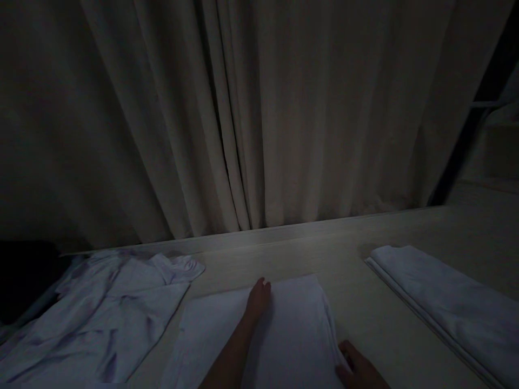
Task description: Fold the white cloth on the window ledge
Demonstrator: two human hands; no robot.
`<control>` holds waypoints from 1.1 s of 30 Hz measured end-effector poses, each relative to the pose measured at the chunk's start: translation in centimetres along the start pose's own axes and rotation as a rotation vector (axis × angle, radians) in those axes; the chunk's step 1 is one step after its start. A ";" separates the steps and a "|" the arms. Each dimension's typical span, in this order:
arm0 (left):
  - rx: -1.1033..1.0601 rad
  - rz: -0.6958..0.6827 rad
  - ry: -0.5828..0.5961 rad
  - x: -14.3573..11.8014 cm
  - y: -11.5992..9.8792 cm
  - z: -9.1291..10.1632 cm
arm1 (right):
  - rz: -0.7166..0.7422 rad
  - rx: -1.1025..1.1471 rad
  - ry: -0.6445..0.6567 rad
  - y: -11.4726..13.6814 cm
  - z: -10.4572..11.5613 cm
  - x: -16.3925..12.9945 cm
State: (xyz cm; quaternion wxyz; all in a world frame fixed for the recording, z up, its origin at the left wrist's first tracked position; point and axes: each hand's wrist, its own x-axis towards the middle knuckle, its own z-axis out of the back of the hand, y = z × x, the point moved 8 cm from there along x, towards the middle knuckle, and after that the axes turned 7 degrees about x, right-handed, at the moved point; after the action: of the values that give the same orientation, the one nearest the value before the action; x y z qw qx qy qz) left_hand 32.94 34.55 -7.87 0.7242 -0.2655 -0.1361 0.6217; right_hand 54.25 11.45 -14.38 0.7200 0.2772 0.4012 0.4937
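A white cloth, folded into a flat rectangle, lies in front of me on the pale surface. My left hand rests on top of it near its far edge, fingers stretched out against the fabric. At the cloth's right edge, my right hand pinches the layered side between thumb and fingers. The near part of the cloth runs out of the bottom of the view. The dim light hides fine detail.
To the left lies a crumpled white garment, with a dark item beyond it. A folded white cloth stack sits at the right. Beige curtains hang behind the pale surface; a dark post stands at far right.
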 end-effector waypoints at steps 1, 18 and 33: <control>0.039 -0.005 0.017 0.4 -0.4 -0.5 | -0.014 -0.005 0.015 -0.2 -0.2 -0.1; 0.262 -0.222 0.133 -5.3 -12.1 1.7 | 0.264 -0.324 0.048 16.6 -5.6 -3.0; -0.338 0.099 -0.045 -6.1 11.5 15.8 | 0.445 -0.406 0.145 31.4 -21.0 -5.9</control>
State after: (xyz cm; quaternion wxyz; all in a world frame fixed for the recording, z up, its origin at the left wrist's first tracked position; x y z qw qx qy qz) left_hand 13.93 33.02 -0.44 0.6345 -0.3760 -0.2415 0.6307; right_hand 19.92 17.25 1.37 0.6044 0.1728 0.2743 0.7278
